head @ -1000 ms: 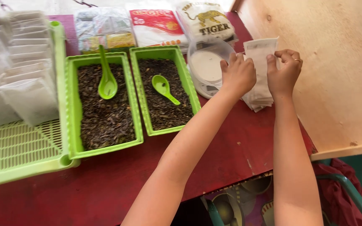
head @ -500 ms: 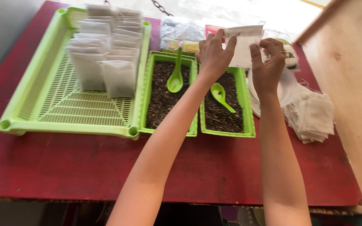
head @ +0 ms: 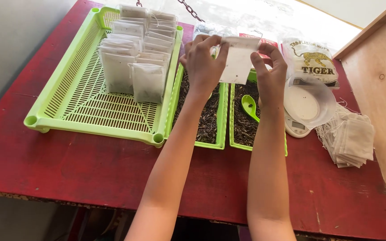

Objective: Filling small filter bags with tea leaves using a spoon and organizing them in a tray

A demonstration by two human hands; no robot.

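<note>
Head view: a small white paper sachet (head: pixel 239 60) is held up between both hands above the two narrow green trays of dark loose leaf. The left hand (head: pixel 202 60) has its fingers closed on the sachet's left edge, and the right hand (head: pixel 271 73) pinches its right side with thumb and forefinger; neither hand holds anything else. The sachet looks flat and is judged not yet filled, so the step in hand appears to be the opening of its mouth. A steady spread of the top edge would be called for, with the sachet kept over a tray so that nothing spills on the bench (head: pixel 90 174).

Directly below, a green spoon (head: pixel 249 106) lies in the right leaf tray (head: pixel 235 129), within easy reach; the left leaf tray (head: pixel 222 120) is partly hidden by the left forearm. To the left, the large slotted tray (head: pixel 90 107) holds rows of upright filled sachets (head: pixel 135 67), with bare mesh left at its near end. To the right, a white scale (head: pixel 307 107) stands just beside the trays, and a stack of empty sachets (head: pixel 351 140) lies near the bench's right edge, close to a wooden panel (head: pixel 380 89). Room is tight on the right; the near strip of bench is open.
</note>
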